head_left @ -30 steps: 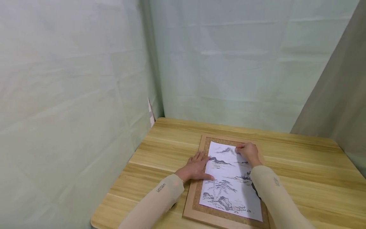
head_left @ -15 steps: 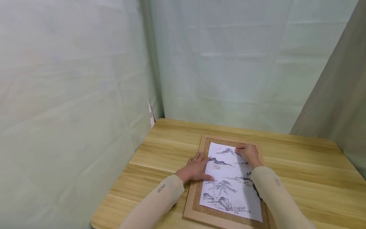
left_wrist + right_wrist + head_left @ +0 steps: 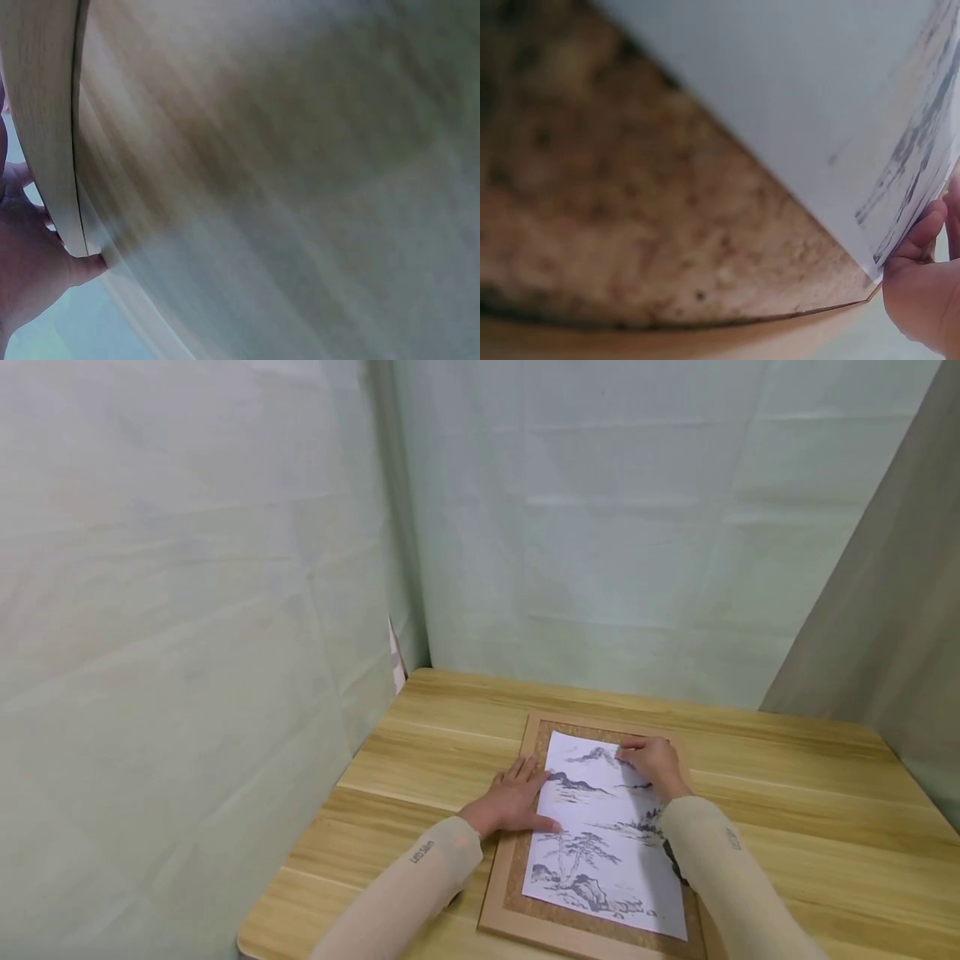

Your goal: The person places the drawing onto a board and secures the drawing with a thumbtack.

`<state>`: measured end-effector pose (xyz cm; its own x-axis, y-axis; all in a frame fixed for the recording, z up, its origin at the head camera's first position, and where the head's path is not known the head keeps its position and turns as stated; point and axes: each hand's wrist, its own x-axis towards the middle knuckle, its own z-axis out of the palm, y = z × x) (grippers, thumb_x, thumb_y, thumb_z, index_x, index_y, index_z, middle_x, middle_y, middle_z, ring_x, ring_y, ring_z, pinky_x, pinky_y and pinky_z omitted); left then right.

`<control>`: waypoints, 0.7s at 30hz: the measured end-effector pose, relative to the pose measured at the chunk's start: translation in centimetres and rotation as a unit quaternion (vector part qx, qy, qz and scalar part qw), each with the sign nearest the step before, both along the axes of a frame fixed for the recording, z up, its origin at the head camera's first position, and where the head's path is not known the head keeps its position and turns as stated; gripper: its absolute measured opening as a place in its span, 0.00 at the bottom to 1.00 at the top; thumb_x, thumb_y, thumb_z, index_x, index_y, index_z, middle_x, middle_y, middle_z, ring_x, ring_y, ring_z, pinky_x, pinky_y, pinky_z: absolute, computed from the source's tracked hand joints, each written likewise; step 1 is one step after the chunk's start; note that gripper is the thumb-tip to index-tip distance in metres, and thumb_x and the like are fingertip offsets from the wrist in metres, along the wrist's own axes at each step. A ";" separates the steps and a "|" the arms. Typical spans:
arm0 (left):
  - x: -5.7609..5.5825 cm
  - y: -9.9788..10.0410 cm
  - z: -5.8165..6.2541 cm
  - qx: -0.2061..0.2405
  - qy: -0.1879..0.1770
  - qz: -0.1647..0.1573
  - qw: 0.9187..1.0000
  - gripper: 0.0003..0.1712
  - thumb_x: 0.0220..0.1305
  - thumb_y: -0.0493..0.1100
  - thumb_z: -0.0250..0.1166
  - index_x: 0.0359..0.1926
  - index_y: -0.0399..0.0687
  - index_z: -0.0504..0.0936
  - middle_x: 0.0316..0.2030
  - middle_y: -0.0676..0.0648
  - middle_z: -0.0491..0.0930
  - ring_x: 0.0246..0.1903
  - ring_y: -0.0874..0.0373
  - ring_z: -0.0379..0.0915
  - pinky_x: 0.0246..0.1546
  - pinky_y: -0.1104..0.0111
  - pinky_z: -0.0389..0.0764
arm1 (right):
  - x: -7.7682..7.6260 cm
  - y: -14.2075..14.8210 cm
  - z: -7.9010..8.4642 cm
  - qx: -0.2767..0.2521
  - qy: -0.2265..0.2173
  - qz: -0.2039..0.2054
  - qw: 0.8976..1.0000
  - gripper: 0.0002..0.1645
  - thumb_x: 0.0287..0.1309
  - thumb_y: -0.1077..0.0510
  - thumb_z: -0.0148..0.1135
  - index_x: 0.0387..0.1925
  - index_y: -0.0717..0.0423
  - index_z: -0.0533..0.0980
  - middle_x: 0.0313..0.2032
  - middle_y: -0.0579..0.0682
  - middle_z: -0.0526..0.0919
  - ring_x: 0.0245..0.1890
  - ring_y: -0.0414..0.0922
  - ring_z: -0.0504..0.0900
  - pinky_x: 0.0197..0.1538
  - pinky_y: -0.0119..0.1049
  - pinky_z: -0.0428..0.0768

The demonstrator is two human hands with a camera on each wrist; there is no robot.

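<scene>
A white sheet of paper (image 3: 592, 860) printed with ink mountains, rocks and trees lies on a wood-framed corkboard (image 3: 495, 902). My left hand (image 3: 513, 802) spreads over the board's left side, its thumb resting on the sheet and its fingers across the frame. Part of that hand (image 3: 37, 259) shows beside the frame edge in the left wrist view. At the sheet's upper right corner, my right hand (image 3: 654, 762) pinches with curled fingers. In the right wrist view, thumb and fingers (image 3: 926, 225) meet at the corner; whether anything small sits between them is hidden.
Under the board is a wood-grain table (image 3: 427, 743) with rounded corners. Pale cloth sheets (image 3: 600, 527) hang behind it and on the left. A grey-brown curtain (image 3: 892, 593) hangs at the right.
</scene>
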<state>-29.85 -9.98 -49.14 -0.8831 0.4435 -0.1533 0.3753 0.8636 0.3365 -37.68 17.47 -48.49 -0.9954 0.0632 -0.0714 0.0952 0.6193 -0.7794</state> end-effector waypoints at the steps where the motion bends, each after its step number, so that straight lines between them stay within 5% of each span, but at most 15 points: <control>1: 0.0 0.0 0.0 0.000 0.000 0.000 1.000 0.59 0.55 0.76 0.63 0.78 0.53 0.53 0.78 0.42 0.38 0.76 0.45 0.30 0.70 0.42 0.48 | 0.0 0.1 0.0 -0.002 0.001 0.003 1.000 0.16 0.62 0.58 0.66 0.48 0.63 0.84 0.57 0.63 0.80 0.57 0.60 0.76 0.57 0.53 0.72; 13: 0.1 0.2 -0.2 0.000 0.003 -0.002 1.000 0.59 0.55 0.76 0.62 0.78 0.54 0.53 0.78 0.43 0.38 0.76 0.45 0.30 0.70 0.43 0.49 | -0.1 0.2 0.1 -0.020 -0.017 -0.018 1.000 0.11 0.61 0.58 0.67 0.41 0.61 0.85 0.50 0.60 0.83 0.47 0.53 0.78 0.48 0.46 0.73; 21: 0.2 0.3 -0.2 0.006 0.002 0.000 1.000 0.60 0.54 0.76 0.63 0.78 0.53 0.53 0.78 0.42 0.38 0.76 0.45 0.30 0.70 0.42 0.48 | 0.2 -0.1 0.3 0.020 -0.005 -0.016 1.000 0.10 0.62 0.58 0.66 0.40 0.62 0.85 0.48 0.61 0.83 0.45 0.54 0.77 0.48 0.47 0.73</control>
<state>-29.66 -9.71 -49.33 -0.8835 0.4453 -0.1450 0.3765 0.8595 0.3456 -37.47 17.39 -48.22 -0.9921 0.0979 -0.0787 0.1236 0.6458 -0.7534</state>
